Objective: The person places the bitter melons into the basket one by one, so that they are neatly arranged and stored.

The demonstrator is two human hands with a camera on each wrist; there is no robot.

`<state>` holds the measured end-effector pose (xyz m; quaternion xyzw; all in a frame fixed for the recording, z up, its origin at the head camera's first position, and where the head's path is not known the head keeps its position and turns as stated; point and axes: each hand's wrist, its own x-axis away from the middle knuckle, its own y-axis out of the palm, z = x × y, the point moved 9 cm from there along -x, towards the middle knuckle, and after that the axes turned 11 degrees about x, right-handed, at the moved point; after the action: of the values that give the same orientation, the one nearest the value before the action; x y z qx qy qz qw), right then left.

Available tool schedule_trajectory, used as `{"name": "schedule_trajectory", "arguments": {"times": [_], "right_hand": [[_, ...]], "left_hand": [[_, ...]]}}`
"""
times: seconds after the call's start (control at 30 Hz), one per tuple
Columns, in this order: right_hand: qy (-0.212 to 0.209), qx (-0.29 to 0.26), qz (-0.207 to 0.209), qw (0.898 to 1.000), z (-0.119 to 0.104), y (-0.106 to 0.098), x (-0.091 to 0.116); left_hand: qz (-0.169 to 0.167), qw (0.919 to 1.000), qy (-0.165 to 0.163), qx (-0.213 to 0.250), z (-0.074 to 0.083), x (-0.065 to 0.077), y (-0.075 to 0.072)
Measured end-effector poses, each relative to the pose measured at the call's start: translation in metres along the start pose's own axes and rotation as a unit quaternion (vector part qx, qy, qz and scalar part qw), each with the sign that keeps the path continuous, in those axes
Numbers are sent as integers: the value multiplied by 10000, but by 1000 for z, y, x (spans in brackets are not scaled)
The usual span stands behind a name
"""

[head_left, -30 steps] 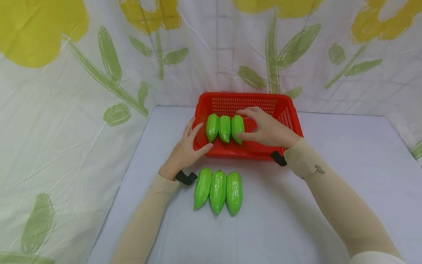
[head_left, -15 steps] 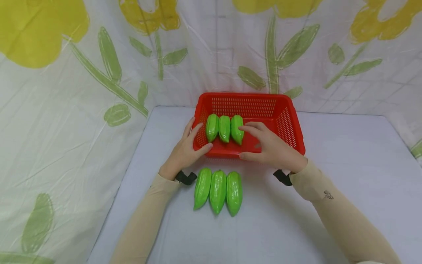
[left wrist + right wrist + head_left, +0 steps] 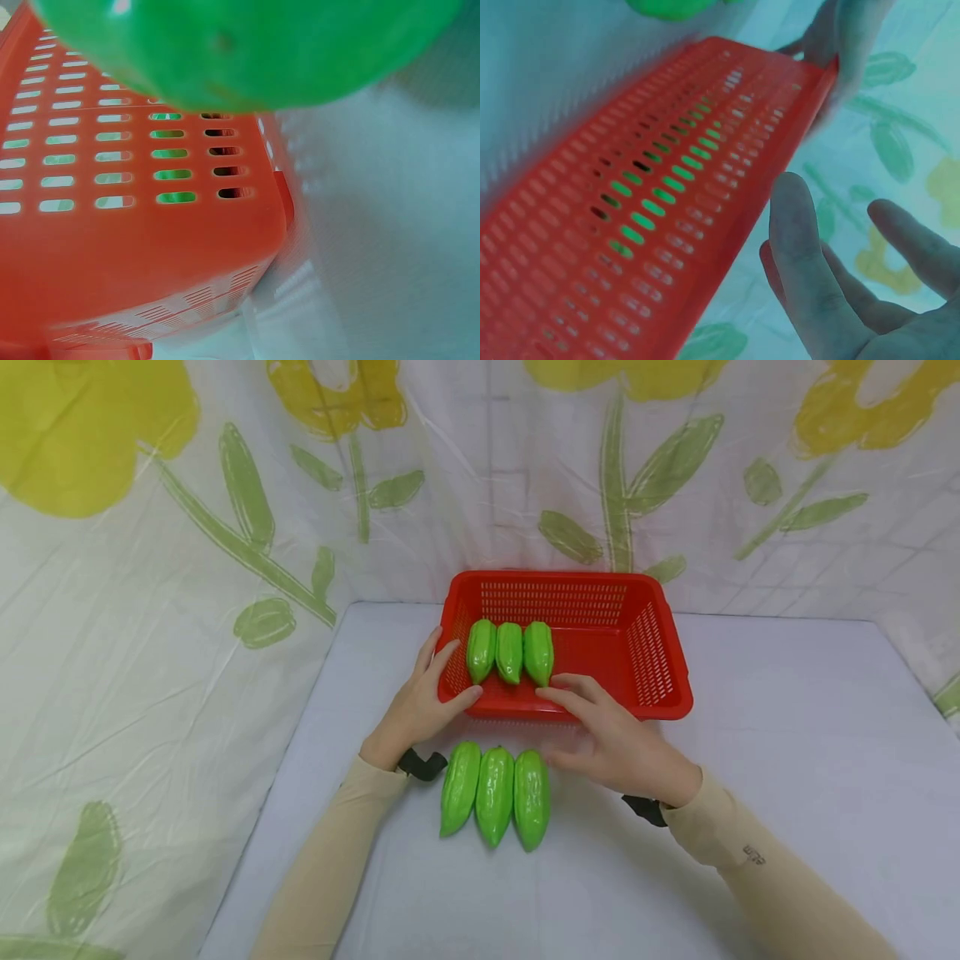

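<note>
A red plastic basket (image 3: 585,664) stands on the table, with three shiny green ridged pods (image 3: 509,653) side by side in its left part. Three more such pods (image 3: 494,797) lie in a row on the table in front, pointed ends toward the person. My left hand (image 3: 412,706) holds the basket's front left corner, thumb across the front rim. My right hand (image 3: 618,739), holding nothing, hovers at the front rim with fingers parted; its thumb is close to the rightmost table pod. In the left wrist view a pod (image 3: 247,45) fills the top, before the basket wall (image 3: 135,247).
White cloth (image 3: 780,735) covers the table. A curtain with yellow flowers (image 3: 480,468) hangs right behind the basket and along the left side. Dark straps (image 3: 422,765) sit at both wrists.
My right hand has left the rightmost pod in the basket and moved back toward the person, over the front rim. My left hand and all the pods have stayed in place.
</note>
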<state>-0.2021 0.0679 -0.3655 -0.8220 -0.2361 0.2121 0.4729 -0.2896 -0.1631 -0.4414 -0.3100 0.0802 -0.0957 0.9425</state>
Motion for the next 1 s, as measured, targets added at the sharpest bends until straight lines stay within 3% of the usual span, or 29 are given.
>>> {"name": "schedule_trajectory", "arguments": {"times": [0.47, 1.0], "right_hand": [[127, -105, -93, 9998, -11, 25, 26], [324, -328, -323, 9984, -2, 64, 26]], "left_hand": [[-2, 10000, 7, -6, -1, 0, 1], [41, 10000, 61, -14, 0, 0, 0]]}}
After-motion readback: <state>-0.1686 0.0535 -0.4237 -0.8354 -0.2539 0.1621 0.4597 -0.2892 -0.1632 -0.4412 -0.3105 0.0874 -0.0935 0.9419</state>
